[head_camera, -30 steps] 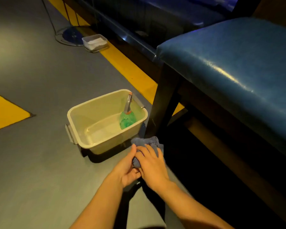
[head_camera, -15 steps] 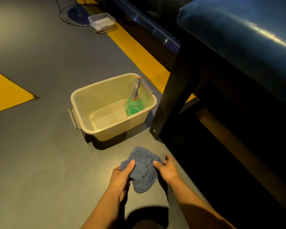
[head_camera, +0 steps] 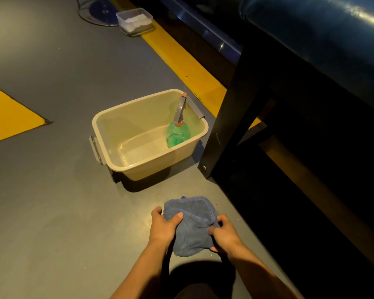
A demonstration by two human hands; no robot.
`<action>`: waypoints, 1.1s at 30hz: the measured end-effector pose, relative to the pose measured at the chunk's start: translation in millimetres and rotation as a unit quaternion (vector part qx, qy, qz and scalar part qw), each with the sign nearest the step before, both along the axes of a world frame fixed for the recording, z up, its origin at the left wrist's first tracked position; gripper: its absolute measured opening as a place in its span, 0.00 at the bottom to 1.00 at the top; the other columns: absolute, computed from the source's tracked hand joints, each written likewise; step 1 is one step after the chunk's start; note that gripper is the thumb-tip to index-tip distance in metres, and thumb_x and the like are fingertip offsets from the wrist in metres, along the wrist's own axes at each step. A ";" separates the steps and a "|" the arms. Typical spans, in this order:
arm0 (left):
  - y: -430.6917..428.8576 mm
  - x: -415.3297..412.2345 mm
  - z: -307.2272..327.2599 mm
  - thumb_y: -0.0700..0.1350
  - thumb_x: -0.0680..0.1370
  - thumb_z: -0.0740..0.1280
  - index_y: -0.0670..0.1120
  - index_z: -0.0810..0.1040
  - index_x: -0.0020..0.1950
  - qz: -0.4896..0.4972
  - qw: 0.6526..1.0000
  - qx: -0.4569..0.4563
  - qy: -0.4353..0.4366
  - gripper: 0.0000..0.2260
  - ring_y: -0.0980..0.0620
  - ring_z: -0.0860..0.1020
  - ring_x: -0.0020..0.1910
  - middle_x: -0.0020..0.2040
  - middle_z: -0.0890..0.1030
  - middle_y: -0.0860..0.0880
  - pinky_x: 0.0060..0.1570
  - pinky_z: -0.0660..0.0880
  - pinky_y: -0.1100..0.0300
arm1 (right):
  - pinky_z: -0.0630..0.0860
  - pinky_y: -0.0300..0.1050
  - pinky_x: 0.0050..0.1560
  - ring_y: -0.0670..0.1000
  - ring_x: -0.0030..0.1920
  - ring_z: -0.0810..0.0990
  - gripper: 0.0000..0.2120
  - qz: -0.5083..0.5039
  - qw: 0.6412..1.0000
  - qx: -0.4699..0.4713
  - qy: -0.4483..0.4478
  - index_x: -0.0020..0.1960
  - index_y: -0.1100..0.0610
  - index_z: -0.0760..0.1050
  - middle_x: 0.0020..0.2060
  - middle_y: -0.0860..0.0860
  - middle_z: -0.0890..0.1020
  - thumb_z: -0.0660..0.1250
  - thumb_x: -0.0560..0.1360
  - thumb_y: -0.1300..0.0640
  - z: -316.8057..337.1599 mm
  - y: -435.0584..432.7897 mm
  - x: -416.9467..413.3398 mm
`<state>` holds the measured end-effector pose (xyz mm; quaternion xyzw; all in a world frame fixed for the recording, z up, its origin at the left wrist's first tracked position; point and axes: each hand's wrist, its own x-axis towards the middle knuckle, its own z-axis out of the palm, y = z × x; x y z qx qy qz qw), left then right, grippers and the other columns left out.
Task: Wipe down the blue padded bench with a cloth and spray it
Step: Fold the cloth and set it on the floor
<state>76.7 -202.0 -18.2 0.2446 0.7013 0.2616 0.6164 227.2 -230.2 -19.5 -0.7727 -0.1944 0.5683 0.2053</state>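
A blue-grey cloth [head_camera: 192,225] hangs low over the grey floor, held between both hands. My left hand [head_camera: 163,228] grips its left edge with the thumb on top. My right hand [head_camera: 224,236] pinches its right edge. A green spray bottle [head_camera: 177,131] with a grey trigger leans in the right corner of a beige plastic tub [head_camera: 117,124] just ahead. The blue padded bench [head_camera: 324,33] fills the upper right, its dark leg [head_camera: 222,121] standing beside the tub.
A small clear container [head_camera: 134,21] with something white inside sits far back by a round fan base [head_camera: 99,11]. Yellow floor stripes run along the bench [head_camera: 181,59] and at the left [head_camera: 7,115]. Deep shadow lies under the bench.
The bunched cloth has been opened out between my hands, which moved apart and back toward me. The view has tilted down, so less of the bench top shows.
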 end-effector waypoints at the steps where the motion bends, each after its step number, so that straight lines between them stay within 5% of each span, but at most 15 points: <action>1: -2.1 1.7 -2.2 0.45 0.68 0.73 0.36 0.63 0.67 -0.001 1.000 -0.021 0.009 0.33 0.41 0.78 0.55 0.59 0.77 0.39 0.55 0.76 0.50 | 0.74 0.45 0.40 0.55 0.42 0.76 0.07 0.016 0.999 0.001 -0.030 0.44 0.55 0.68 0.46 0.59 0.78 0.60 0.73 0.67 -1.7 -0.3 -1.7; 3: -4.5 1.6 -5.6 0.48 0.63 0.73 0.31 0.71 0.61 -0.016 0.999 -0.035 0.015 0.33 0.43 0.79 0.49 0.55 0.80 0.35 0.42 0.77 0.56 | 0.74 0.44 0.43 0.56 0.47 0.78 0.04 0.024 0.998 0.002 -0.062 0.45 0.55 0.69 0.50 0.59 0.79 0.62 0.73 0.62 -0.5 3.4 -6.7; 6: -3.3 -0.5 -5.5 0.42 0.71 0.72 0.35 0.71 0.56 -0.066 0.996 -0.047 0.025 0.19 0.46 0.76 0.46 0.49 0.79 0.42 0.35 0.72 0.65 | 0.76 0.51 0.53 0.59 0.54 0.78 0.14 0.062 0.992 0.002 -0.106 0.47 0.57 0.69 0.53 0.58 0.78 0.69 0.70 0.49 -0.7 12.4 -8.9; 11: -3.2 -4.2 -1.4 0.34 0.75 0.65 0.47 0.64 0.58 -0.136 0.989 0.034 0.045 0.17 0.51 0.74 0.47 0.53 0.74 0.46 0.39 0.71 0.70 | 0.71 0.42 0.45 0.51 0.47 0.76 0.08 0.148 0.978 0.058 -0.136 0.48 0.56 0.65 0.48 0.53 0.78 0.65 0.76 0.60 5.4 14.5 -4.9; 16: -2.1 7.1 11.4 0.33 0.77 0.59 0.47 0.67 0.63 -0.122 0.976 0.118 0.136 0.17 0.51 0.75 0.47 0.52 0.77 0.47 0.42 0.70 0.66 | 0.70 0.42 0.42 0.56 0.51 0.80 0.10 0.193 0.950 0.100 -0.224 0.56 0.55 0.67 0.51 0.55 0.82 0.60 0.79 0.52 4.7 11.5 -9.8; 20: 2.6 6.2 17.1 0.36 0.77 0.60 0.42 0.63 0.68 -0.117 0.983 0.029 0.138 0.19 0.49 0.73 0.50 0.61 0.76 0.41 0.48 0.67 0.60 | 0.70 0.45 0.42 0.58 0.52 0.80 0.16 0.242 0.911 0.064 -0.328 0.57 0.54 0.68 0.50 0.56 0.82 0.53 0.80 0.44 4.9 14.8 -9.9; 24: 17.0 -4.1 26.8 0.39 0.77 0.63 0.38 0.61 0.69 -0.201 0.966 -0.073 0.145 0.22 0.42 0.74 0.62 0.65 0.74 0.39 0.57 0.70 0.56 | 0.73 0.46 0.49 0.56 0.57 0.78 0.16 0.294 0.883 0.039 -0.365 0.61 0.55 0.70 0.57 0.55 0.80 0.52 0.81 0.48 18.0 25.6 -5.2; 27: 35.7 -9.1 50.5 0.39 0.76 0.63 0.43 0.74 0.45 -0.289 0.950 -0.058 0.105 0.02 0.50 0.76 0.44 0.47 0.78 0.45 0.44 0.72 0.60 | 0.74 0.46 0.54 0.54 0.60 0.77 0.15 0.328 0.863 0.118 -0.367 0.65 0.52 0.69 0.61 0.52 0.78 0.55 0.80 0.52 45.9 40.9 -8.3; 28: 43.7 -10.5 60.1 0.40 0.77 0.62 0.45 0.72 0.40 -0.328 0.937 -0.048 0.107 0.06 0.54 0.73 0.39 0.42 0.76 0.47 0.38 0.69 0.64 | 0.75 0.47 0.54 0.53 0.59 0.78 0.14 0.326 0.861 0.169 -0.351 0.65 0.51 0.69 0.60 0.52 0.79 0.55 0.80 0.53 58.1 49.2 -11.3; 30: 60.4 -15.1 82.9 0.45 0.79 0.62 0.45 0.75 0.47 -0.367 0.924 -0.029 0.102 0.05 0.56 0.71 0.37 0.43 0.75 0.48 0.34 0.68 0.67 | 0.77 0.49 0.54 0.52 0.56 0.80 0.13 0.290 0.860 0.300 -0.294 0.63 0.52 0.71 0.57 0.52 0.81 0.57 0.80 0.56 85.9 69.3 -20.6; 33: 79.6 -22.4 115.7 0.43 0.80 0.60 0.42 0.78 0.55 -0.265 0.963 0.011 -0.053 0.09 0.56 0.78 0.40 0.49 0.80 0.45 0.33 0.75 0.74 | 0.75 0.46 0.53 0.52 0.54 0.79 0.11 0.188 0.844 0.454 -0.215 0.60 0.57 0.72 0.54 0.54 0.80 0.59 0.79 0.61 125.5 112.2 -41.1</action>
